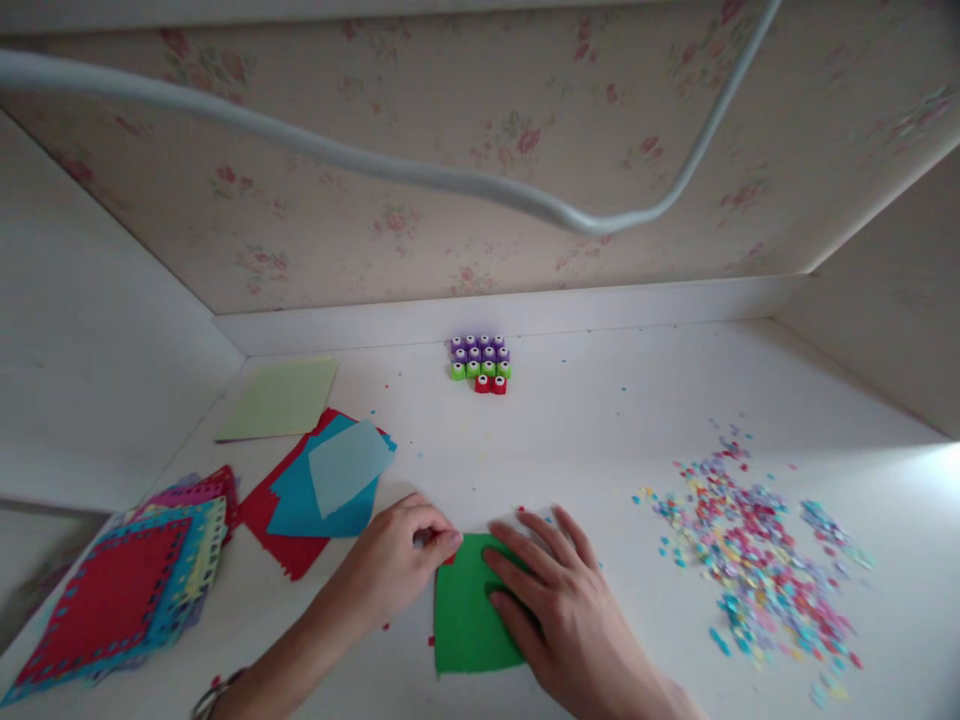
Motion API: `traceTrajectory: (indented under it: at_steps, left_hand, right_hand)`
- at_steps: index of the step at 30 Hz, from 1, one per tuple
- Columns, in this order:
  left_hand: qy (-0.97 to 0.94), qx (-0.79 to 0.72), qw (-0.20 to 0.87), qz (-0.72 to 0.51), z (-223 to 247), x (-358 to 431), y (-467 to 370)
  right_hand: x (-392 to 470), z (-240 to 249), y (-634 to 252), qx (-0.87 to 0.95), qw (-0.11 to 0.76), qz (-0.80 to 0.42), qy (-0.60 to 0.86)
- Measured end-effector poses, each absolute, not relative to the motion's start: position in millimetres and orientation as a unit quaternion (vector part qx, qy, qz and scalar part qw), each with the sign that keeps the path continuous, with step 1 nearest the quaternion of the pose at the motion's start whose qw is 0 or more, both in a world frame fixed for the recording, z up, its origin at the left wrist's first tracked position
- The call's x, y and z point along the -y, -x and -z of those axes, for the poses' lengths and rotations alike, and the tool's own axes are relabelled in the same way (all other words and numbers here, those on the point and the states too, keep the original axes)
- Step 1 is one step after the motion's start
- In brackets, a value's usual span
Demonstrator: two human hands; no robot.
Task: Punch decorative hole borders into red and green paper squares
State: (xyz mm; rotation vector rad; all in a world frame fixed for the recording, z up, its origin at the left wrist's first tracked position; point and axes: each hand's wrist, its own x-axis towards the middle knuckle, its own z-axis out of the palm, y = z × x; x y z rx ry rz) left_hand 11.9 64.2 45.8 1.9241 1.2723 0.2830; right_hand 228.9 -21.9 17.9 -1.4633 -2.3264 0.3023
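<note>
A green sheet of paper [472, 610] lies flat on the white desk in front of me. My right hand [559, 595] rests on its right part, fingers spread and holding nothing. At the sheet's upper left corner, my left hand [416, 550] has thumb and forefinger pressed together. A small red bit [449, 558] shows just below that thumb tip; whether the fingers pinch it, the paper's corner or something else is hidden. Another red bit [431, 641] lies by the sheet's left edge.
Several small craft punches [481, 363] in purple, green and red stand near the back wall. Colourful punched paper bits [757, 540] are heaped at right. At left are punched-edge sheets [112, 595], blue paper [322, 500] over red paper, and pale yellow-green paper [281, 400]. A white cable [337, 150] hangs across above.
</note>
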Motion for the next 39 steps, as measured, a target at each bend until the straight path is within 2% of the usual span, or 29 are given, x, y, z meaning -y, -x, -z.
traceTrajectory:
  at_steps: [6,15,23,29,39]
  left_hand:
    - [-0.763,-0.524,0.370,-0.081,-42.8,-68.6,-17.2]
    - [-0.779,-0.479,0.394,-0.091,-46.4,-70.6,-7.9]
    - [-0.762,-0.531,0.324,-0.180,-40.1,-58.2,17.9]
    - [-0.761,-0.541,0.310,-0.180,-27.0,-39.7,27.2]
    - [-0.633,-0.648,0.305,-0.296,-20.9,-29.9,22.7]
  right_hand:
    - [24.7,-19.6,-227.0,0.818,0.198,-0.112,0.528]
    - [25.1,-26.8,-225.3,0.800,0.202,-0.146,0.546]
    - [23.4,-25.0,-226.1,0.795,0.209,-0.158,0.547]
    - [22.5,-25.4,-227.1,0.792,0.212,-0.161,0.549]
    - [22.3,-15.4,-229.8,0.790,0.242,-0.149,0.543]
